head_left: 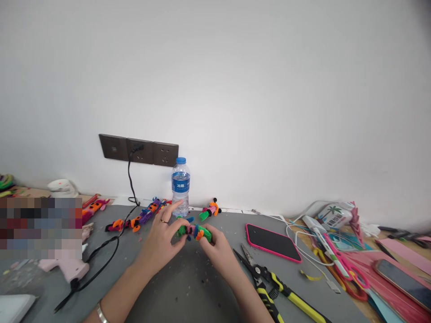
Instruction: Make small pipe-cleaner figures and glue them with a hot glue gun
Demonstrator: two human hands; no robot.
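A small fuzzy pipe-cleaner doll (pixel 191 230), green with blue, orange and pink parts, is held just above the grey mat between both hands. My left hand (pixel 164 235) pinches its left end with thumb and a finger, while another finger stays raised. Around the green right end, my right hand (pixel 215 249) is closed. Behind them, a similar doll (pixel 211 210) in green, pink and orange lies near the wall. To the left of my left hand are more fuzzy figures, an orange and black one (pixel 123 224) and a purple one (pixel 150 211).
A water bottle (pixel 181 188) stands by the wall below black sockets (pixel 139 151). Yellow-black snips (pixel 266 280) and a pink-cased phone (pixel 273 242) lie right. Leftward are a glue gun (pixel 67 267) and its black cord (pixel 116 244). Scissors (pixel 357 273), papers and cables crowd the far right.
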